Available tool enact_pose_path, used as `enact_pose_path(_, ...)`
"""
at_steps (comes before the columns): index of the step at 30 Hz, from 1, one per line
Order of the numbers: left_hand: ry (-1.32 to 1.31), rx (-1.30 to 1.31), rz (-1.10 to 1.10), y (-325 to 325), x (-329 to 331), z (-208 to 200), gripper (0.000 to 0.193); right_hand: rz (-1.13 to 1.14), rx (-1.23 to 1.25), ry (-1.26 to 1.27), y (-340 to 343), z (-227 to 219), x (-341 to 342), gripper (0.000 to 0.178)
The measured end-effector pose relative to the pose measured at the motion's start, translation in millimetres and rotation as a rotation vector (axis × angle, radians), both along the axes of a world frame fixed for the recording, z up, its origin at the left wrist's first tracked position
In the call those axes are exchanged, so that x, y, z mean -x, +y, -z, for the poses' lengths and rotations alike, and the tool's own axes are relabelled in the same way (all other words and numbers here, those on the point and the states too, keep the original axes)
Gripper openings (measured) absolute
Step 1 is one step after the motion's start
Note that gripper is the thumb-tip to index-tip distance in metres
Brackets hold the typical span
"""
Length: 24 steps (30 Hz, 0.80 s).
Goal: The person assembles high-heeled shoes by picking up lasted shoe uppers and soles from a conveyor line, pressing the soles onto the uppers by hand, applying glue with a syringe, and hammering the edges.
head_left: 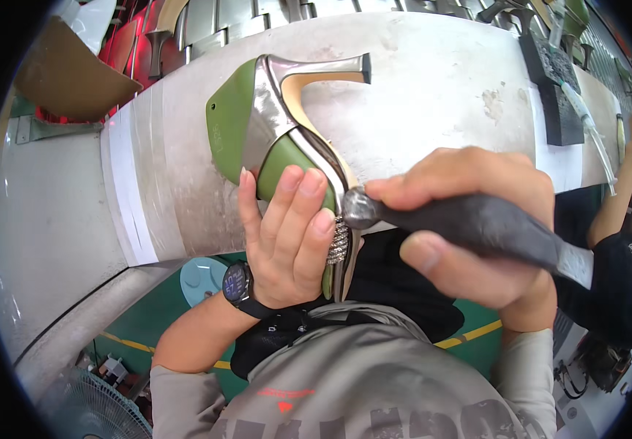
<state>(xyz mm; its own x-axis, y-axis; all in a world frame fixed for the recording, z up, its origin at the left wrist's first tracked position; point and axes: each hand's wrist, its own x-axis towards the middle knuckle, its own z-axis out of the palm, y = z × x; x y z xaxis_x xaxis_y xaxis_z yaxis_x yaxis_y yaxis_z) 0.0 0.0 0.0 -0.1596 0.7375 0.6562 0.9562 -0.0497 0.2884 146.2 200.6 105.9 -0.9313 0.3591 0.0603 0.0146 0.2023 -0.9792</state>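
Observation:
A metallic high-heeled shoe (264,110) lies on its side over the pale work surface, its heel toward the far right. A green shoe last (232,117) fills it, and a glittery strap (338,241) crosses near the toe. My left hand (286,241) holds the shoe, fingers laid along the last and strap; its palm side is hidden. Closed around a dark shoemaker's hammer (469,223), my right hand (484,190) keeps the tool's rounded metal face at the shoe's sole edge beside the strap. The hammer's handle is hidden.
The pale work surface (433,66) curves across the view. At its right stand a black block (554,95) and a clear tube-like tool (583,110). Metal slats with more shoes line the far side. Another person's arm (619,183) is at right; a fan (92,406) stands lower left.

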Motion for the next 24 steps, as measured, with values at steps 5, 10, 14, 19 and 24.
enact_pose_path(5,0.018,-0.002,0.043,0,3,3,0.042,-0.140,-0.272,0.148,0,-2,7,0.031)
enact_pose_path(10,-0.015,0.015,0.055,-1,3,0,0.042,-0.083,-0.277,0.146,-17,0,1,0.034)
enact_pose_path(14,-0.026,0.040,0.055,-5,5,-3,0.042,0.056,0.145,0.035,-26,13,-11,0.036)
enact_pose_path(19,-0.087,0.064,0.184,-15,18,-4,0.040,0.292,0.600,0.087,-50,42,-29,0.028)
enact_pose_path(24,-0.141,0.115,0.382,-23,40,-18,0.044,0.376,0.692,0.152,-65,55,-33,0.032)
